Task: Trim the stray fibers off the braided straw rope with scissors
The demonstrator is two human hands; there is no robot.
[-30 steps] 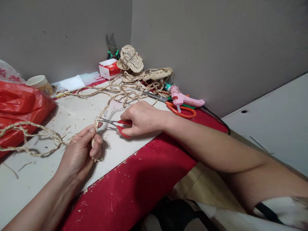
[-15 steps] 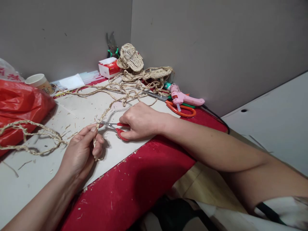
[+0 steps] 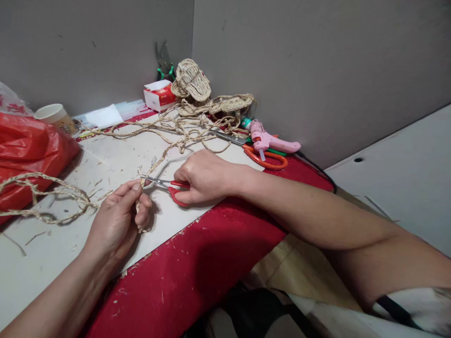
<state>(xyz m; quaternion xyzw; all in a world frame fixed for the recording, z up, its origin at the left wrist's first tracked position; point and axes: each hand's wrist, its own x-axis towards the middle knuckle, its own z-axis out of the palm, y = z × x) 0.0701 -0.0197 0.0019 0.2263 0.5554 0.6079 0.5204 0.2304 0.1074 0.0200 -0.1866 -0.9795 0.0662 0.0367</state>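
Observation:
My left hand (image 3: 121, 209) pinches a braided straw rope (image 3: 157, 161) between thumb and fingers, low over the white board. Red-handled scissors (image 3: 178, 196) are in my right hand (image 3: 204, 176), with fingers and thumb through the loops. Their blades lie at the rope just above my left thumb and fingertips; whether they have cut into it is too small to tell. From there the rope runs up to a tangle of the same cord (image 3: 190, 134). A looped length of braid (image 3: 52, 180) lies left of my left hand.
Along the back stand pruning shears (image 3: 164, 63), a tissue box (image 3: 157, 99), a coiled straw bundle (image 3: 193, 80) and a paper cup (image 3: 54, 116). A red plastic bag (image 3: 31, 150) sits left. Right are orange-handled scissors (image 3: 273, 164) and a pink glue gun (image 3: 273, 141). Straw scraps litter the board (image 3: 176, 220).
Almost nothing differs. Both hands, the rope and the scissors keep their places, and the view has tipped very slightly.

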